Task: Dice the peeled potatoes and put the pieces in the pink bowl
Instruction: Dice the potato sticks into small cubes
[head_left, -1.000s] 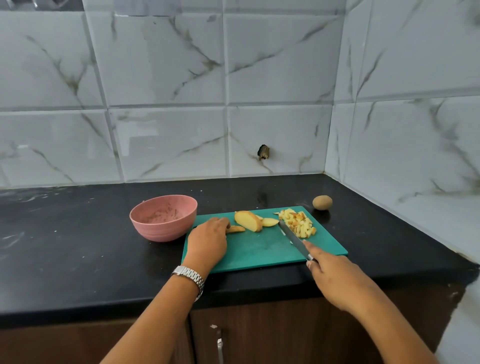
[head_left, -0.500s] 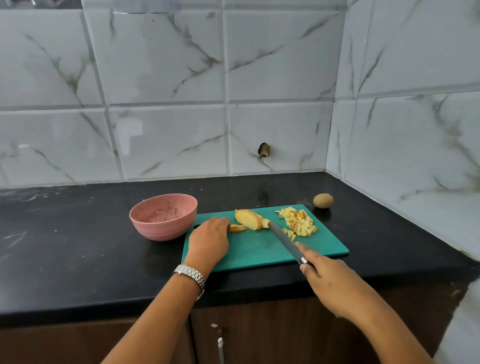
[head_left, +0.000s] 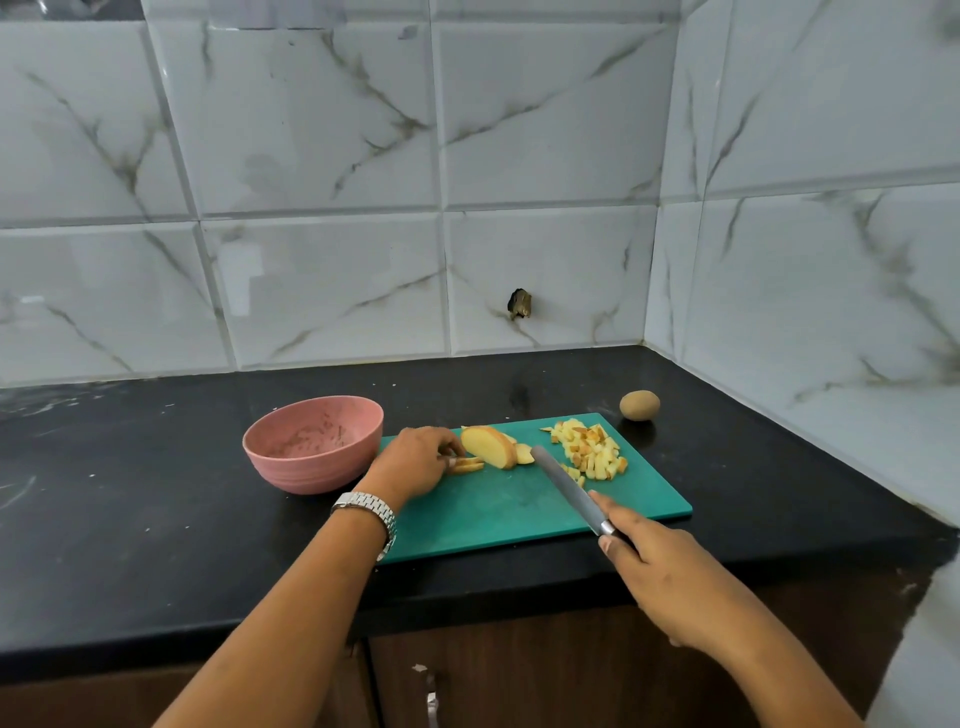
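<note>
- Here, a person's left hand (head_left: 415, 460) rests on the left end of a green cutting board (head_left: 519, 519), its fingertips curled down and pinching a few thin potato strips (head_left: 467, 464) against the board.
- A silver wristwatch (head_left: 370, 508) sits on the left wrist, over the board's near left corner.
- The right hand (head_left: 670, 577) hangs over the board's near edge, fingers wrapped around the handle of a knife (head_left: 569, 488), the forefinger stretched along it.
- The knife's grey blade slants across the middle of the board, tip pointing away from the person. Whether the blade touches the board cannot be told.
- The tip ends just beside a peeled potato half (head_left: 491, 446) with loose slices against it, on the far side of the board just right of the left hand's fingers.
- A heap of diced potato (head_left: 592, 451) lies on the far right part of the board, just right of the blade.
- The pink bowl (head_left: 311, 441) stands off the board's left end, just beside it, with speckled smears on its inner wall.
- One whole brown potato (head_left: 639, 405) sits beyond the board's far right corner.
- The board lies on a black countertop (head_left: 130, 519), backed by white marbled wall tiles (head_left: 322, 130) with a small dark hole (head_left: 520, 303) behind the board.
</note>
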